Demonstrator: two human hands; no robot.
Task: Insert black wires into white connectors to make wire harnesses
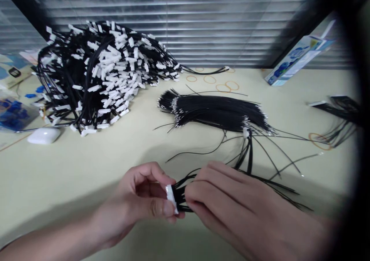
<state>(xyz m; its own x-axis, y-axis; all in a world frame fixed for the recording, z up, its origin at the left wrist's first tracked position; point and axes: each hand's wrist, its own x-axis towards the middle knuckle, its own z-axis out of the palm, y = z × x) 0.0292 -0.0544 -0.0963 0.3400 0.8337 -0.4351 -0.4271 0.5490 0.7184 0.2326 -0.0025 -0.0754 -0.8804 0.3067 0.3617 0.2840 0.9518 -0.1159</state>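
Note:
My left hand (138,199) pinches a small white connector (171,198) between thumb and fingers at the near edge of the table. My right hand (231,207) is closed on the thin black wires (180,194) that run into that connector; their free ends fan out to the right behind the hand. A loose bundle of black wires with bare metal tips (214,111) lies just beyond my hands in the middle of the pale table (86,164).
A big heap of black cables with white connectors (98,72) fills the back left. A white earbud case (44,135) and blue parts in a bag (13,114) lie at left. Rubber bands (219,84) and a blue-white box (297,59) sit at back; more wires (338,114) at right.

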